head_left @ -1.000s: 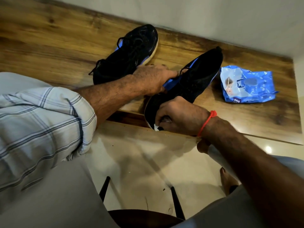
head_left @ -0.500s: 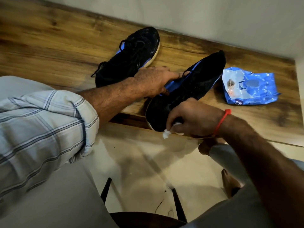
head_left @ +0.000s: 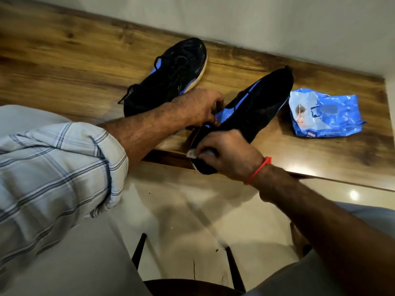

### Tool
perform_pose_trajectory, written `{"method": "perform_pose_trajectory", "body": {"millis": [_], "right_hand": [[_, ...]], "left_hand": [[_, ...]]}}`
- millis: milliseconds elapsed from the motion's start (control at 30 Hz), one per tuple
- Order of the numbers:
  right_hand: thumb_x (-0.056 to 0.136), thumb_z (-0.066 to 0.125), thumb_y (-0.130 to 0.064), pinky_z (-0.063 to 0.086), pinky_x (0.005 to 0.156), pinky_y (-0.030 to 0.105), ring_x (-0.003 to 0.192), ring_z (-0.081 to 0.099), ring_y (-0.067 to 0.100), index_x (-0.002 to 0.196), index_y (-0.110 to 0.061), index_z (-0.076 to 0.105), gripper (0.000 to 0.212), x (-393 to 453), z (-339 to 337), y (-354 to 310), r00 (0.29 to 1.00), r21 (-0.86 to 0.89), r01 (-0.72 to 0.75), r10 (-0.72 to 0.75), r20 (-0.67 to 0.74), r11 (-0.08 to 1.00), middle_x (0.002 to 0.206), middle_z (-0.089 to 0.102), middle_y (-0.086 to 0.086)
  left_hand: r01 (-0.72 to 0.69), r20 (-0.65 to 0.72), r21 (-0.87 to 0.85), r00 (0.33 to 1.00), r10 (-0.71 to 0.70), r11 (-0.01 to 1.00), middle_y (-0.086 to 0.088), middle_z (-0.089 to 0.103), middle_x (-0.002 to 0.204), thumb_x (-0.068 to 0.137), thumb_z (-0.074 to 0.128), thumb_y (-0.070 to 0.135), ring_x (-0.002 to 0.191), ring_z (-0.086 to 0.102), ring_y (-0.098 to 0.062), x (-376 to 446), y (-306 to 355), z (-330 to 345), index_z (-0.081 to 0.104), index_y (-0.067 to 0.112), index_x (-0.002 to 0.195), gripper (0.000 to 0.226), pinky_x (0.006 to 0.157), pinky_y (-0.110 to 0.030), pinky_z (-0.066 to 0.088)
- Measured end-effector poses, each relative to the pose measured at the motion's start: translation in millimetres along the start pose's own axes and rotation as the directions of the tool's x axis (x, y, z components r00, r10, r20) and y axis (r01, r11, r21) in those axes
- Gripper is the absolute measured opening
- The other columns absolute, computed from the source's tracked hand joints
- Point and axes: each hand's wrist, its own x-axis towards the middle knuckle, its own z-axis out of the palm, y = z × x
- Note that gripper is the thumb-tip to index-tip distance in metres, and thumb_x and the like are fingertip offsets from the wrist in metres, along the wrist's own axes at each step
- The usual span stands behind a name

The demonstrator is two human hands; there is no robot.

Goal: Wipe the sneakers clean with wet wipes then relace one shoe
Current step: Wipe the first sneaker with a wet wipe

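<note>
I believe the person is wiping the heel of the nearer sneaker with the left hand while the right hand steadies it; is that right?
Not quite: the hands are swapped. In the head view the right hand presses the white wipe against the heel of the nearer sneaker, while the left hand steadies it.

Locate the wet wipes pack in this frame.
In the head view the blue wet wipes pack lies on the wooden ledge at the right, just right of the held sneaker, near the wall.
</note>
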Motion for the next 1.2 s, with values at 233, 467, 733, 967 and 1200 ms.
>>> {"method": "perform_pose_trajectory", "body": {"millis": [233, 467, 733, 967, 1200], "right_hand": [[0.078, 0.064, -0.012, 0.054, 0.08, 0.042, 0.084, 0.067, 0.029, 0.088, -0.007, 0.073, 0.014, 6.0, -7.4, 16.2, 1.0, -0.121, 0.01, -0.007, 0.029, 0.993, 0.088, 0.07, 0.01], [0.077, 0.069, -0.009, 0.05, 0.074, 0.03, 0.077, 0.066, 0.023, 0.084, -0.009, 0.074, 0.008, 0.0, 8.7, -15.4, 0.962, 0.022, 0.162, -0.162, 0.22, 0.987, 0.083, 0.069, 0.007], [0.076, 0.067, -0.008, 0.054, 0.075, 0.032, 0.078, 0.066, 0.021, 0.084, -0.009, 0.074, 0.011, -4.4, -1.1, -14.4, 0.978, 0.014, 0.141, -0.142, 0.154, 0.99, 0.083, 0.068, 0.007], [0.09, 0.059, -0.006, 0.042, 0.08, 0.028, 0.095, 0.065, 0.031, 0.091, -0.005, 0.073, 0.014, 7.2, -14.7, 17.3, 0.993, -0.129, -0.049, 0.061, 0.096, 0.99, 0.089, 0.067, 0.015], [0.081, 0.062, -0.01, 0.051, 0.083, 0.036, 0.086, 0.067, 0.034, 0.091, -0.003, 0.073, 0.016, 6.5, -2.8, 18.7, 0.991, -0.178, -0.078, 0.056, -0.124, 0.981, 0.091, 0.067, 0.015]], "left_hand": [[-0.027, -0.011, 0.041, 1.0, 0.027, 0.999, 0.009, 0.059, 0.087, 0.082, 0.082, 0.024, 0.088, 0.065, -0.018, -0.1, 0.9, 1.6, 0.065, 0.024, 0.116, 0.038, 0.08, -0.041, 0.059], [-0.054, -0.035, 0.098, 0.998, 0.058, 0.994, 0.006, 0.056, 0.093, 0.08, 0.084, 0.03, 0.094, 0.062, -0.02, -1.0, 2.6, 1.7, 0.065, 0.022, 0.115, 0.04, 0.079, -0.039, 0.057], [-0.059, -0.041, 0.125, 0.997, 0.065, 0.99, 0.006, 0.057, 0.093, 0.081, 0.083, 0.032, 0.094, 0.061, -0.02, -1.8, 3.1, 0.6, 0.065, 0.021, 0.118, 0.042, 0.081, -0.041, 0.057], [-0.053, -0.034, 0.119, 0.998, 0.058, 0.991, 0.002, 0.064, 0.104, 0.084, 0.08, 0.027, 0.1, 0.063, -0.021, -1.8, 2.9, 1.3, 0.065, 0.024, 0.123, 0.042, 0.087, -0.042, 0.057], [-0.036, -0.044, 0.086, 0.998, 0.04, 0.996, 0.006, 0.06, 0.097, 0.089, 0.072, 0.02, 0.095, 0.065, -0.02, -2.4, 2.4, 1.8, 0.066, 0.027, 0.119, 0.031, 0.084, -0.042, 0.058]]}}
